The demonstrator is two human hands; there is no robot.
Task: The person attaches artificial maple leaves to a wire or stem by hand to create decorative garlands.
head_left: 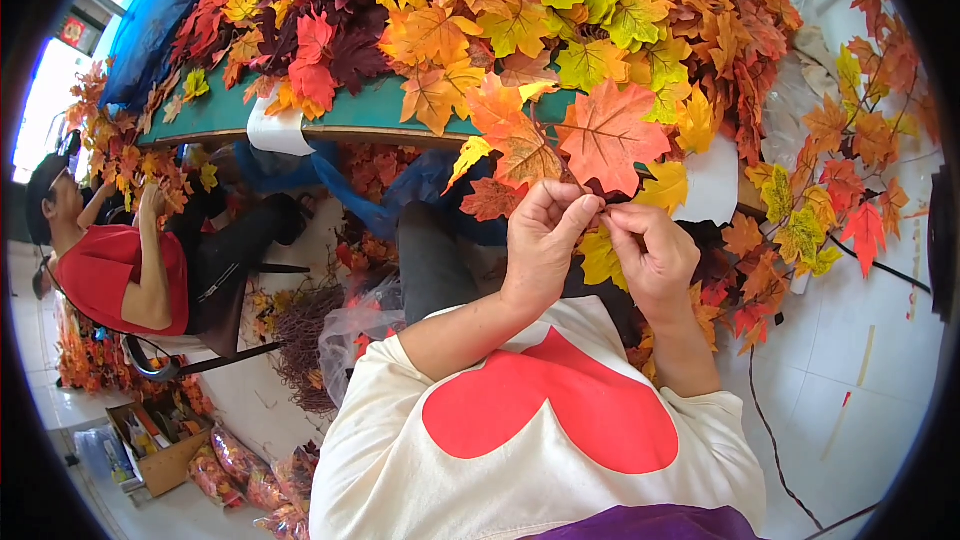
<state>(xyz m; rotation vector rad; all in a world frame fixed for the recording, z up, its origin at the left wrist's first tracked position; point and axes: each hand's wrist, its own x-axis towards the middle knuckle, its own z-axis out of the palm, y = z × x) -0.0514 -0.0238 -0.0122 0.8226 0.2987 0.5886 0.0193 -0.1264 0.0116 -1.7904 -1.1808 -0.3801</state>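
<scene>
In front of my chest, my left hand (545,240) is closed in a pinch on the stem of an artificial maple leaf spray (612,135) with orange, red and yellow leaves. The fingertips of my right hand (655,252) are pinched right beside my left thumb, at the lower end of that stem. What lies between the right fingertips is too small to make out. Just beyond both hands, a heap of loose maple leaves (470,30) in orange, yellow, red and dark purple covers a green-topped table (225,110).
A leafy branch (800,225) stands at the right, close to my right arm. On the left a seated person in a red shirt (120,280) handles similar leaves. Bare brown twigs (308,345), a box (165,455) and bagged leaves (235,460) lie on the floor. A black cord (770,430) runs at right.
</scene>
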